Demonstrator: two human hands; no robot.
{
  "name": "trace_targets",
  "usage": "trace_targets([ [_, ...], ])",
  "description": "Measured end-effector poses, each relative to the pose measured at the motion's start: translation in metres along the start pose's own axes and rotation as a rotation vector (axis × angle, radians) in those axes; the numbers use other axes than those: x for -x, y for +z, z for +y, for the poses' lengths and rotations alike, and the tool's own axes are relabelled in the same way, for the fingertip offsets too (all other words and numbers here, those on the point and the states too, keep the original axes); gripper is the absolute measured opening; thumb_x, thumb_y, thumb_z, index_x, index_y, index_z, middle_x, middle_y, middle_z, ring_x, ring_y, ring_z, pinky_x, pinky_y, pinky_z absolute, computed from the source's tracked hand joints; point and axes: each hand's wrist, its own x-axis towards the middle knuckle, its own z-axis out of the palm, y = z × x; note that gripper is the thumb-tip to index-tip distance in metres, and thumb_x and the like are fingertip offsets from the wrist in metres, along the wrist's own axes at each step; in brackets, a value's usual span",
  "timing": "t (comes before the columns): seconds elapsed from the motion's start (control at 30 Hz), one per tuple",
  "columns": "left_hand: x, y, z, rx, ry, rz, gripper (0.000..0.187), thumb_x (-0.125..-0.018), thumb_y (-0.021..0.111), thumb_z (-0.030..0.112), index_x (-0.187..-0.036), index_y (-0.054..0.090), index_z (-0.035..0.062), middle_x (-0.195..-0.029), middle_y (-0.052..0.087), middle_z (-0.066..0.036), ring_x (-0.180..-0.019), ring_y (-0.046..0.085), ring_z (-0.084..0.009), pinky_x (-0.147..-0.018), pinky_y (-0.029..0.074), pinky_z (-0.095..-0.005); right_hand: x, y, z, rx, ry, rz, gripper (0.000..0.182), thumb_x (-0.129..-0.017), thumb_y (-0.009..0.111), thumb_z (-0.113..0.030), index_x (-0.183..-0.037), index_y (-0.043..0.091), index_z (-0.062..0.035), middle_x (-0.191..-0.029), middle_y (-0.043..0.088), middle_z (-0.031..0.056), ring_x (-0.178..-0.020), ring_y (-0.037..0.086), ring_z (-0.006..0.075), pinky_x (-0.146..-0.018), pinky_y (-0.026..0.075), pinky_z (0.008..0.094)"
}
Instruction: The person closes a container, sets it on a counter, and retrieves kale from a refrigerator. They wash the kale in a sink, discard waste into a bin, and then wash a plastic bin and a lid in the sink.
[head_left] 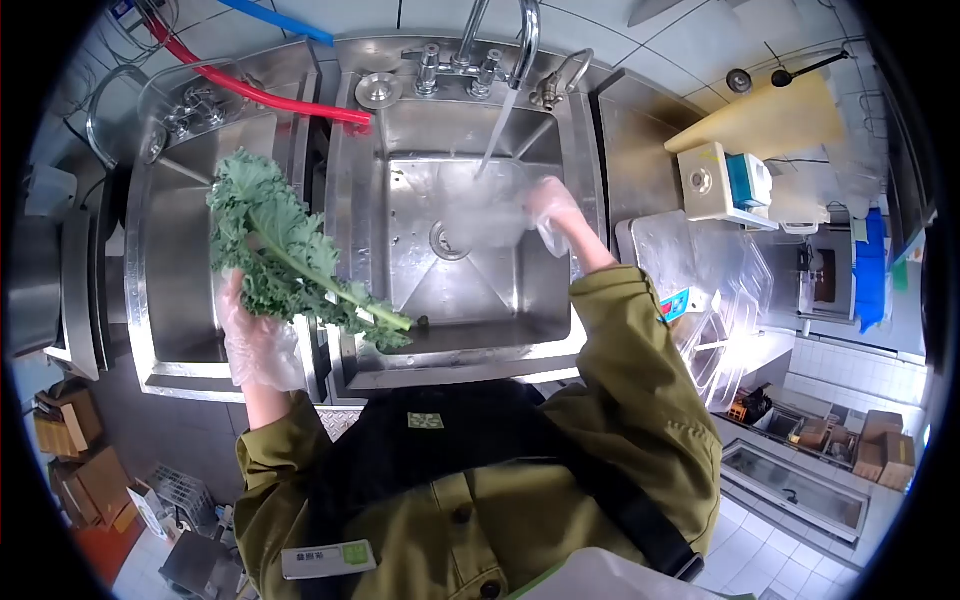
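Note:
My left hand, in a clear plastic glove, is closed around a curly green kale leaf at the left rim of the middle sink. The pale stem end of the kale points right, over the front left corner of the basin. My right hand, also gloved, is over the right half of the sink with its fingers closed on the edge of a blurred, see-through rounded thing. Its kind is not clear. Water from the tap runs down onto it. Below it the drain shows in the steel basin.
A second steel sink stands at the left. A red hose lies across the divider, its end over the middle sink's back left corner. At the right are a scale, clear plastic containers and a beige dispenser.

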Motion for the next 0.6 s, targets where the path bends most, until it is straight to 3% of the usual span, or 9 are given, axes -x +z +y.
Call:
trace_targets([
  [0.07,-0.008,-0.011,-0.011,0.097,-0.12,-0.012,0.056,-0.08,0.054,0.041,-0.114,0.046,-0.0022,-0.099,0.055,-0.007,-0.087,0.054,-0.0134,-0.072,0.045,-0.0244,-0.022,0.029,0.052,-0.423,0.165,-0.062,0.019,-0.071,0.049,-0.01,-0.069,0.058,0.006,-0.074,0.059,0.0233,-0.067,0.06,0.0323,-0.058,0.047,0.0383],
  [0.13,-0.008,-0.008,-0.012,-0.181,0.13,-0.074,0.051,-0.084,0.048,0.039,-0.114,0.046,-0.0023,-0.099,0.056,-0.009,-0.083,0.057,-0.0154,-0.067,0.047,-0.0244,-0.01,0.031,0.035,-0.08,0.091,0.189,0.02,-0.071,0.051,-0.013,-0.067,0.059,0.0049,-0.074,0.06,0.0207,-0.063,0.06,0.0303,-0.054,0.047,0.0361],
  [0.2,-0.007,-0.007,-0.012,0.126,-0.025,-0.064,0.043,-0.087,0.043,0.032,-0.113,0.045,-0.0023,-0.097,0.057,-0.013,-0.077,0.06,-0.0184,-0.06,0.051,-0.0248,0.01,0.029,0.007,0.241,-0.01,0.385,0.02,-0.07,0.053,-0.014,-0.067,0.06,0.0042,-0.075,0.061,0.0199,-0.065,0.059,0.0306,-0.058,0.048,0.0356],
  [0.23,-0.008,-0.008,-0.013,0.333,-0.129,-0.056,0.038,-0.089,0.04,0.026,-0.114,0.045,-0.0021,-0.099,0.057,-0.015,-0.078,0.061,-0.0203,-0.059,0.054,-0.0262,-0.003,0.038,0.022,0.731,-0.305,0.086,0.021,-0.071,0.053,-0.015,-0.071,0.06,0.0041,-0.077,0.06,0.0207,-0.075,0.058,0.0347,-0.068,0.047,0.0378],
  [0.37,-0.002,0.005,0.005,0.322,-0.142,-0.036,0.039,-0.088,0.042,0.028,-0.113,0.046,-0.0008,-0.097,0.058,-0.012,-0.077,0.06,-0.0181,-0.058,0.052,-0.0247,-0.007,0.061,0.056,-0.29,0.052,-0.375,0.016,-0.073,0.055,-0.013,-0.085,0.057,-0.0019,-0.072,0.06,0.0167,-0.063,0.058,0.0268,-0.06,0.049,0.0344],
  [0.43,0.001,0.014,0.011,0.328,-0.151,-0.033,0.039,-0.087,0.044,0.029,-0.113,0.046,-0.0001,-0.096,0.058,-0.011,-0.077,0.06,-0.017,-0.057,0.051,-0.024,0.014,0.071,0.039,-1.183,0.629,-0.368,0.02,-0.074,0.057,-0.013,-0.091,0.052,-0.0035,-0.07,0.06,0.0155,-0.057,0.056,0.0213,-0.051,0.048,0.0325],
  [0.53,-0.003,-0.009,-0.002,0.169,-0.143,-0.072,0.046,-0.085,0.047,0.029,-0.117,0.043,-0.0032,-0.107,0.053,-0.013,-0.093,0.055,-0.0201,-0.079,0.045,-0.0298,0.031,0.085,0.004,-1.274,0.535,0.289,0.017,-0.076,0.047,-0.003,-0.092,0.05,-0.0064,-0.066,0.051,0.003,-0.057,0.051,0.0151,-0.043,0.042,0.0339],
  [0.57,-0.001,-0.007,-0.005,0.141,-0.111,-0.067,0.044,-0.085,0.047,0.03,-0.116,0.044,-0.0022,-0.105,0.054,-0.012,-0.091,0.055,-0.0192,-0.077,0.046,-0.0288,0.034,0.096,0.027,-0.823,0.16,0.344,0.022,-0.076,0.048,-0.005,-0.098,0.048,-0.0081,-0.076,0.057,0.0092,-0.059,0.054,0.0199,-0.052,0.047,0.034],
  [0.6,0.002,-0.002,-0.007,0.112,-0.08,-0.068,0.043,-0.085,0.047,0.03,-0.114,0.046,-0.0012,-0.103,0.054,-0.011,-0.089,0.056,-0.0183,-0.075,0.046,-0.0278,0.039,0.089,0.028,-0.477,0.119,0.432,0.021,-0.075,0.049,-0.005,-0.096,0.047,-0.0083,-0.08,0.058,0.0112,-0.063,0.055,0.0216,-0.054,0.047,0.0338],
])
